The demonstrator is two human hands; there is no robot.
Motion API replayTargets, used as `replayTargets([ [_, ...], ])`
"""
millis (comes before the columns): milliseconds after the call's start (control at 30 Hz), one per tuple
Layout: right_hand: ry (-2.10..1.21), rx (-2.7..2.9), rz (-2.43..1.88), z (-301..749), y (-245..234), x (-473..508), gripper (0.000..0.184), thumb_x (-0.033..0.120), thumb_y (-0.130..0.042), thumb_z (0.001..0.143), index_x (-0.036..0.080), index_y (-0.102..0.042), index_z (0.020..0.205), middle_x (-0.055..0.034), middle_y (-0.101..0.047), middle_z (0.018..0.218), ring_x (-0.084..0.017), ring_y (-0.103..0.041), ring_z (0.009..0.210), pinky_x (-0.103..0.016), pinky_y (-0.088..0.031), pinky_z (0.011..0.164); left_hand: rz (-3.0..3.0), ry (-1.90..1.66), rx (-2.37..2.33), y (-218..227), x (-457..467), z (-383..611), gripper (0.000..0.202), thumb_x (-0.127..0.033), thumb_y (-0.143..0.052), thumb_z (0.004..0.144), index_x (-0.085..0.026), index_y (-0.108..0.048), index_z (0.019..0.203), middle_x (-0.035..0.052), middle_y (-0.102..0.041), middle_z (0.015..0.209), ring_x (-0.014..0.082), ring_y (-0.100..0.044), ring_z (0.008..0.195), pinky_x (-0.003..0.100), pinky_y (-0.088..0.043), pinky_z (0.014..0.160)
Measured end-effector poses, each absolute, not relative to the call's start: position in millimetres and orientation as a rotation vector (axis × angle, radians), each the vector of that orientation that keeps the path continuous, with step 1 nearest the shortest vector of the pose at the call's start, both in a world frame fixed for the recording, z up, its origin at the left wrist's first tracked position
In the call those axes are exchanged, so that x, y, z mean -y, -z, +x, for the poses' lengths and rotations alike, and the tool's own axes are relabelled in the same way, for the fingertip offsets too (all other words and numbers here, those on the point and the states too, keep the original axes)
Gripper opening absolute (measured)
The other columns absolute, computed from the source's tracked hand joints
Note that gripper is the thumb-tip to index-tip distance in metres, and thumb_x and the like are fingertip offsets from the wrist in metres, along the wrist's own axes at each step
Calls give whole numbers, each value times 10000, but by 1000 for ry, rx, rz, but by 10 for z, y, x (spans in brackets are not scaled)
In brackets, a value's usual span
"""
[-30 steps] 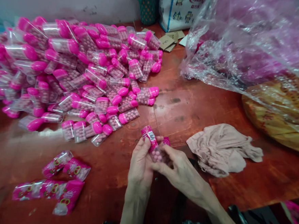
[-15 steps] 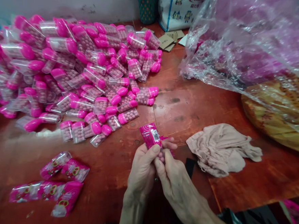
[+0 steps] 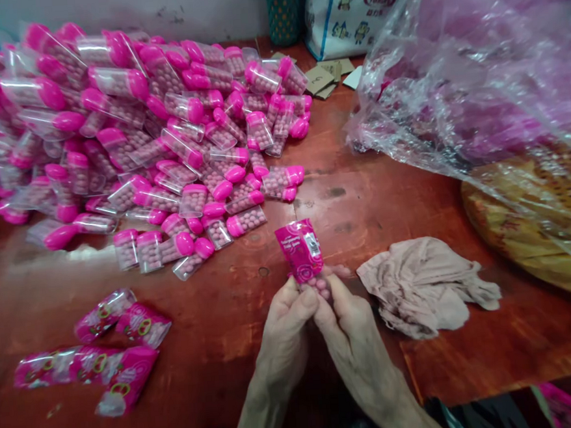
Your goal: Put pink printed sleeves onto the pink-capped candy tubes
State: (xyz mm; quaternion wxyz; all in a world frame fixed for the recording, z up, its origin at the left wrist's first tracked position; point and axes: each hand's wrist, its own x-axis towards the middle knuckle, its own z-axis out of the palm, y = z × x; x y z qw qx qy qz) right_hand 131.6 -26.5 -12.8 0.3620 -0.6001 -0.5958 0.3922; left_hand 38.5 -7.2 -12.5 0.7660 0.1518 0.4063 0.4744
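Observation:
A small clear candy bottle [image 3: 320, 287] of pink balls is held in front of me by both hands. A printed pink sleeve [image 3: 298, 252] with a white barcode covers its far part. My left hand [image 3: 283, 315] pinches the near end from the left, thumb on top. My right hand [image 3: 347, 317] closes on the same end from the right, its thumb beside the left one. My fingers and thumbs hide the near end. To the left lie several candy bottles in pink printed sleeves [image 3: 131, 378]. A large heap of unsleeved candy bottles with pink caps [image 3: 194, 197] lies beyond.
A crumpled beige cloth [image 3: 425, 286] lies right of my hands. Behind it, clear plastic wrap [image 3: 434, 106] spreads over a yellow round item [image 3: 516, 224]. Brown card pieces [image 3: 320, 80], a printed white bag [image 3: 340, 21] and a dark green dotted container [image 3: 284, 15] stand at the back.
Both hands have moved slightly right with the bottle. The pink sleeve now stands farther out beyond my fingers, and more of it shows.

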Motion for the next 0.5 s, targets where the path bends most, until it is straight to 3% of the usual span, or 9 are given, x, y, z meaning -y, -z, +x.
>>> replayTargets([
  [167, -1231, 1576, -1538, 1334, 52, 228, 187, 297, -406, 912, 204, -563, 874, -30, -649, 753, -166, -623, 634, -239, -475, 543, 143, -1101, -910, 201, 21, 304, 216, -277, -533, 828, -96, -650, 835, 96, -654, 901, 86, -560, 612, 184, -472, 596],
  [333, -952, 1443, -1502, 1356, 28, 205, 105, 174, -499, 868, 206, -599, 860, -6, -633, 783, -132, -601, 692, -217, -468, 625, 102, -1113, -928, 279, -17, 264, 288, -334, -522, 835, -77, -628, 759, 29, -594, 565, 81, -533, 450, 157, -444, 416],
  [500, -815, 1505, -1500, 1352, 164, 139, 168, 113, -524, 837, 203, -634, 926, -30, -610, 831, -167, -566, 792, -286, -465, 718, 132, -1030, -899, 293, 50, 316, 389, -401, -466, 852, -118, -516, 590, -2, -511, 417, 64, -445, 287, 118, -268, 253],
])
